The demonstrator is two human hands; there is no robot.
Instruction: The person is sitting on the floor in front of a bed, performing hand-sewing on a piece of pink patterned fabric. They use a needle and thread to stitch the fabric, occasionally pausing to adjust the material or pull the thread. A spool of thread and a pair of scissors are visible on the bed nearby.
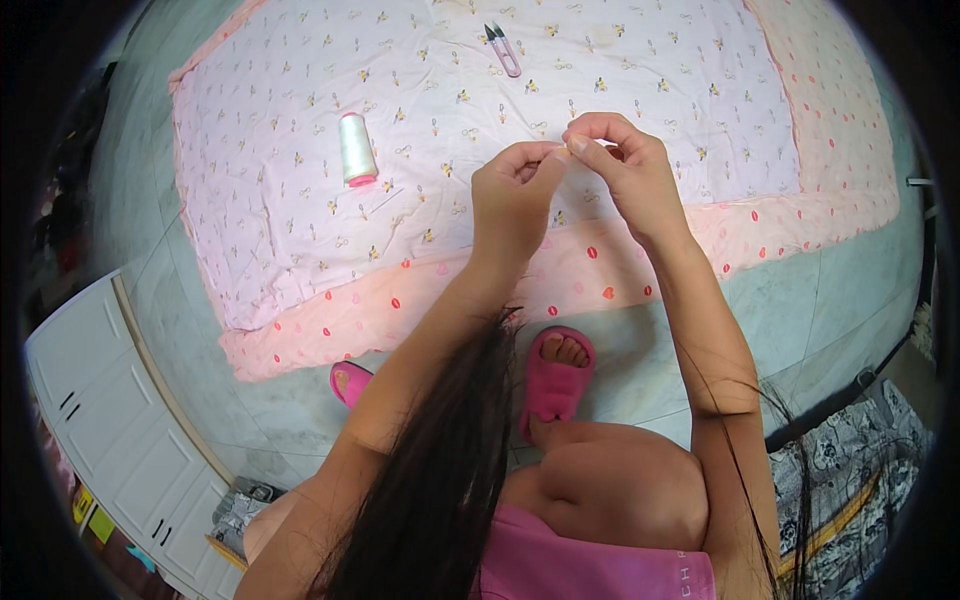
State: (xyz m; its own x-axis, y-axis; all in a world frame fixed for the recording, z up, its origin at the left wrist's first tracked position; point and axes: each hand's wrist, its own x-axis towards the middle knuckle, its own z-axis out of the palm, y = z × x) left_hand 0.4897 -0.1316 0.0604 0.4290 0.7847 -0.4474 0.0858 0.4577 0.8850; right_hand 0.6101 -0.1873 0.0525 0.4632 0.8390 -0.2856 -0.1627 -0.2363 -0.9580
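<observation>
My left hand (514, 191) and my right hand (634, 169) meet over the patterned cloth, each with thumb and forefinger pinched. Their fingertips touch or nearly touch. Anything between them is too small to make out. Left of my hands, a cone of white thread (357, 148) with a pink base lies on its side on the cloth. Beyond them rests a pair of thread snips (502, 49) with dark blades and a pink handle. A thin line (386, 201) shows near the cone's base; whether it is thread or a needle I cannot tell.
A quilt (622, 274) with a pink border of red lips and hearts covers the tiled floor (292, 420). Pink slippers (559, 375) are on my feet at its near edge. White cabinets (112, 405) stand at left, grey patterned fabric (847, 465) at right. Long dark hair (442, 450) hangs between my arms.
</observation>
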